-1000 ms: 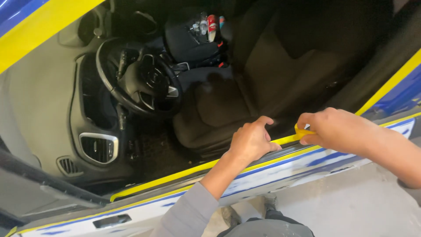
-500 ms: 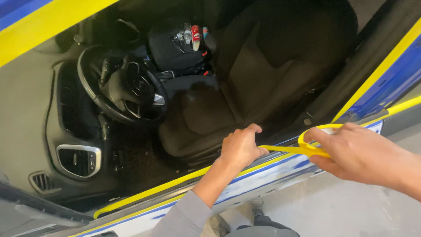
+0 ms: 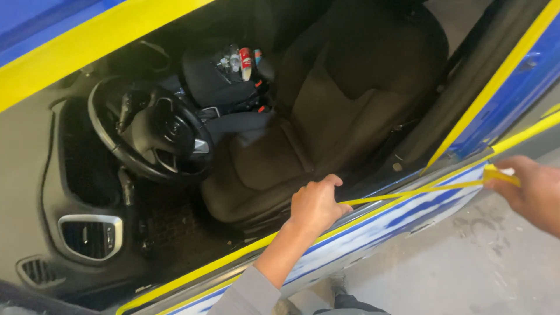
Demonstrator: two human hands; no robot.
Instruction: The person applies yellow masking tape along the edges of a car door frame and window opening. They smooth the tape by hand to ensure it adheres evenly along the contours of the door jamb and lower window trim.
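**Yellow tape drawn out along the car sill**

Small red and white containers (image 3: 242, 61) sit on the far seat. Left hand (image 3: 315, 204) presses yellow tape (image 3: 408, 192) at the sill (image 3: 373, 233); right hand (image 3: 534, 189), pinching the tape's end, has pulled farther right than before.

Two bare hands, left hand (image 3: 315, 205) on an arm in a grey long sleeve (image 3: 248, 294) (cuff pushed up the forearm), right hand (image 3: 534, 192) sleeveless in view

Small bottles and tubes (image 3: 240, 60), white and red with dark caps, standing clustered in the black bag (image 3: 219, 87) beyond the steering wheel (image 3: 153, 133).
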